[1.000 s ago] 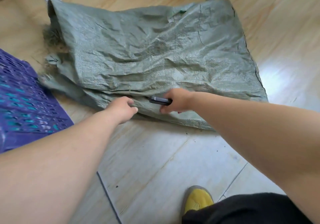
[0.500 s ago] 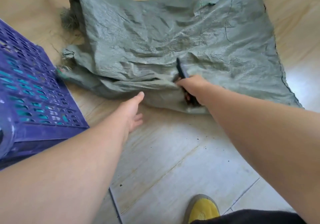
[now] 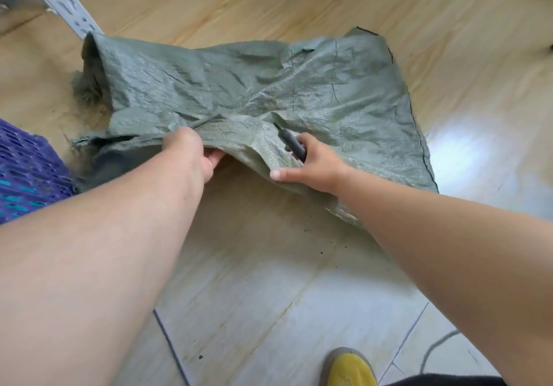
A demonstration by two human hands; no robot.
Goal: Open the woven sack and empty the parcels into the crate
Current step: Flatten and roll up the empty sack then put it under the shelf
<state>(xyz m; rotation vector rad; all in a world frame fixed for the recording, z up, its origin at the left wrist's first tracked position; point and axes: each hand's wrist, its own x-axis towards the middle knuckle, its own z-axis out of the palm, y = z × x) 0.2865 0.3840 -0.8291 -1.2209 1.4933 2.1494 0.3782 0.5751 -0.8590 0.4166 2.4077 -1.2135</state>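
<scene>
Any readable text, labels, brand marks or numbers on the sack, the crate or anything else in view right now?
None readable.
Grey-green woven sack: dark pen strokes only, no legible letters.
Purple perforated plastic crate: no label visible.
Yellow shoe: faint mark at the toe, too blurred to read.

Floor (image 3: 269,281) below your grip: bare boards, open passage. Left of your left hand (image 3: 191,154): purple crate (image 3: 27,176) blocks the way, the woven sack (image 3: 254,92) edge touching it. Beyond the grip: sack covers the floor; perforated metal rail (image 3: 64,2) past its far-left corner. Right of your right hand (image 3: 314,165): sack, then open floor.
</scene>
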